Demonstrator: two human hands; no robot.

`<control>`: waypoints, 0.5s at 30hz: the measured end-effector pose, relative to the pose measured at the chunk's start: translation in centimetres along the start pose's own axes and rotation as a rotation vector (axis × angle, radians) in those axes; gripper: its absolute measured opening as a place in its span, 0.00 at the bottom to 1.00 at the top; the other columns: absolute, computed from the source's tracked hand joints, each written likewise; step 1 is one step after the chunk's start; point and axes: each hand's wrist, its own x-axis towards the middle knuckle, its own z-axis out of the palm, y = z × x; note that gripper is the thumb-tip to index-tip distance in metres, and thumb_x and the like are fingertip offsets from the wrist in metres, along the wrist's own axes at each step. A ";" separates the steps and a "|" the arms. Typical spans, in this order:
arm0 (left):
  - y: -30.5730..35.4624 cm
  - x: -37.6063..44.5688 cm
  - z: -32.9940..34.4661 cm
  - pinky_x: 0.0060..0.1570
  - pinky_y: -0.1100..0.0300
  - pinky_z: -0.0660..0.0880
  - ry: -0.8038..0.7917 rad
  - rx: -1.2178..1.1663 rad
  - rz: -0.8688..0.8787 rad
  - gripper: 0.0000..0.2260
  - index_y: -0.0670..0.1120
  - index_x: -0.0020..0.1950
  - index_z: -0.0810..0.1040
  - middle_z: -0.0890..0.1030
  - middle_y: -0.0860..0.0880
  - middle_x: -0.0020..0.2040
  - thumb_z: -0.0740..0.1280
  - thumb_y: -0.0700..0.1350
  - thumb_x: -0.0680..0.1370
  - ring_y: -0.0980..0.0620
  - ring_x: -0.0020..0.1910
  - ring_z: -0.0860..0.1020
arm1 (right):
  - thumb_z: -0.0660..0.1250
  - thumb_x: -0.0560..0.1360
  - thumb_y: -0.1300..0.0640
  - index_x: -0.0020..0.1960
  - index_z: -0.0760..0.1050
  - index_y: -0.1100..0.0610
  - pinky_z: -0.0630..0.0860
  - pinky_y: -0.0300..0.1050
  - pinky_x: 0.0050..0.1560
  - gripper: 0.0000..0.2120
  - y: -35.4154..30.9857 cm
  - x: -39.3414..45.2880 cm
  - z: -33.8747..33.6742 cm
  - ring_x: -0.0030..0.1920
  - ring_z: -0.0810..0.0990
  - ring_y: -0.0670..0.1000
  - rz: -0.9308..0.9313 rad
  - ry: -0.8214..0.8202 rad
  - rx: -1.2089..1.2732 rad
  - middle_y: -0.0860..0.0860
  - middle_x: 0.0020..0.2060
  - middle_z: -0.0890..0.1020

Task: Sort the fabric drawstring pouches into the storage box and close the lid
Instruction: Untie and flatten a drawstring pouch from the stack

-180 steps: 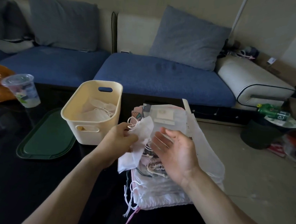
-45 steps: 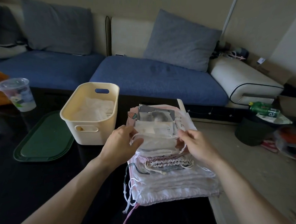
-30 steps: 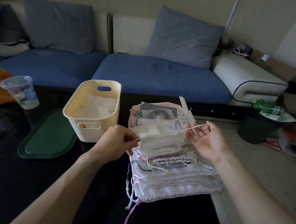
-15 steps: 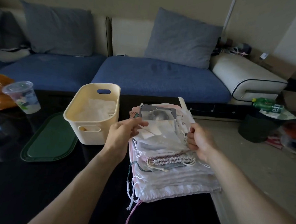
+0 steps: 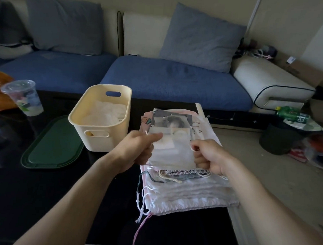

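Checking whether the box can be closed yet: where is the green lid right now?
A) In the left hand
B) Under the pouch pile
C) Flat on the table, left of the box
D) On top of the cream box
C: the green lid lies flat on the dark table beside the open cream box, on its left.

The room is dim and flatly lit, with soft daylight falling from the right onto the pale floor (image 5: 267, 165). The glossy black table (image 5: 22, 199) sinks into near-black shadow. Wide-angle distortion bends the edges, and the whole frame looks slightly soft.
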 end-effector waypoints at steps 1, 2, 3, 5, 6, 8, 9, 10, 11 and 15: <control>0.2 -0.1 -0.4 0.29 0.57 0.50 0.018 -0.019 -0.001 0.23 0.48 0.29 0.59 0.57 0.49 0.25 0.64 0.44 0.82 0.53 0.24 0.54 | 0.57 0.81 0.60 0.32 0.60 0.51 0.50 0.37 0.23 0.19 0.0 -0.1 0.0 0.23 0.53 0.47 0.025 -0.055 -0.065 0.47 0.23 0.58; 0.3 -0.1 -0.8 0.29 0.57 0.51 0.043 -0.009 0.003 0.21 0.47 0.30 0.61 0.58 0.49 0.25 0.64 0.43 0.81 0.52 0.24 0.55 | 0.58 0.81 0.59 0.31 0.60 0.51 0.50 0.37 0.23 0.20 -0.1 -0.2 -0.1 0.23 0.52 0.47 0.041 -0.101 -0.121 0.47 0.23 0.58; 0.3 -0.1 -1.2 0.28 0.58 0.52 0.076 0.040 0.008 0.19 0.46 0.31 0.64 0.60 0.48 0.25 0.64 0.42 0.81 0.52 0.23 0.57 | 0.58 0.82 0.59 0.31 0.61 0.52 0.50 0.37 0.23 0.20 -0.1 -0.3 -0.1 0.23 0.52 0.47 0.053 -0.137 -0.160 0.47 0.23 0.58; 0.2 -0.2 -1.8 0.24 0.61 0.58 0.135 0.229 0.009 0.16 0.43 0.33 0.68 0.65 0.46 0.24 0.63 0.41 0.81 0.51 0.22 0.61 | 0.59 0.82 0.57 0.32 0.62 0.52 0.49 0.37 0.23 0.20 -0.3 -0.5 -0.2 0.23 0.52 0.46 0.069 -0.188 -0.196 0.47 0.23 0.58; -0.1 -0.2 -2.1 0.24 0.62 0.61 0.144 0.320 0.007 0.16 0.43 0.34 0.69 0.66 0.45 0.24 0.64 0.42 0.81 0.51 0.21 0.62 | 0.59 0.82 0.57 0.33 0.62 0.53 0.48 0.37 0.24 0.19 -0.4 -0.6 -0.4 0.23 0.52 0.46 0.072 -0.203 -0.209 0.47 0.24 0.57; -0.5 -0.1 -2.3 0.25 0.62 0.64 0.129 0.421 -0.009 0.16 0.42 0.34 0.70 0.67 0.44 0.26 0.65 0.45 0.81 0.50 0.22 0.63 | 0.60 0.81 0.59 0.33 0.62 0.53 0.48 0.37 0.23 0.18 -0.7 -0.8 -0.9 0.24 0.51 0.47 0.072 -0.210 -0.233 0.47 0.25 0.57; -0.6 0.0 -2.4 0.25 0.62 0.65 0.124 0.455 -0.015 0.16 0.41 0.35 0.71 0.68 0.43 0.27 0.67 0.46 0.80 0.50 0.23 0.64 | 0.60 0.80 0.60 0.33 0.62 0.53 0.49 0.36 0.22 0.18 -0.9 -1.0 -1.2 0.24 0.51 0.46 0.075 -0.208 -0.238 0.48 0.26 0.56; -0.6 0.0 -2.6 0.25 0.62 0.66 0.120 0.502 -0.013 0.16 0.41 0.37 0.72 0.69 0.42 0.28 0.68 0.48 0.79 0.50 0.24 0.66 | 0.60 0.80 0.60 0.33 0.62 0.53 0.49 0.36 0.22 0.17 -1.0 -1.2 -1.5 0.24 0.51 0.46 0.083 -0.207 -0.235 0.48 0.26 0.56; -0.6 0.0 -2.7 0.26 0.62 0.68 0.104 0.565 -0.010 0.16 0.41 0.38 0.72 0.72 0.44 0.29 0.71 0.50 0.78 0.50 0.25 0.68 | 0.60 0.79 0.61 0.33 0.62 0.53 0.49 0.35 0.21 0.17 -1.1 -1.3 -1.7 0.24 0.51 0.46 0.091 -0.209 -0.231 0.48 0.27 0.56; -0.8 -0.4 -3.0 0.40 0.63 0.75 -0.099 0.879 -0.056 0.16 0.51 0.50 0.76 0.79 0.53 0.48 0.77 0.57 0.70 0.57 0.42 0.77 | 0.60 0.78 0.62 0.32 0.62 0.53 0.50 0.34 0.21 0.16 -1.2 -1.7 -2.2 0.24 0.52 0.47 0.102 -0.225 -0.283 0.49 0.27 0.56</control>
